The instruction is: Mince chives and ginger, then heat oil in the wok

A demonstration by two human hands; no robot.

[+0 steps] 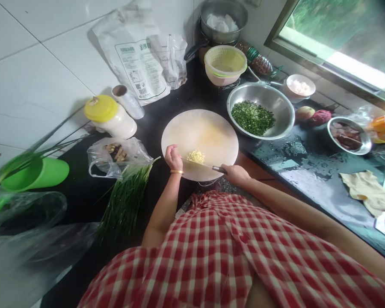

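A round pale cutting board [208, 128] lies on the dark counter with a small heap of minced yellow bits [195, 156] near its front edge. My right hand [236, 173] is closed round the handle of a knife [200, 164], whose blade lies flat across the board just behind the heap. My left hand [173, 157] rests curled on the blade's tip end, fingers bent down onto it. A gold bangle sits on my left wrist.
A steel bowl of chopped greens [253, 117] stands right of the board. Long green chives [125, 201] and a plastic bag [115, 156] lie left. A yellow-lidded jar [107, 115], colander [225, 64], pot [223, 19] and small bowls [348, 134] ring the counter.
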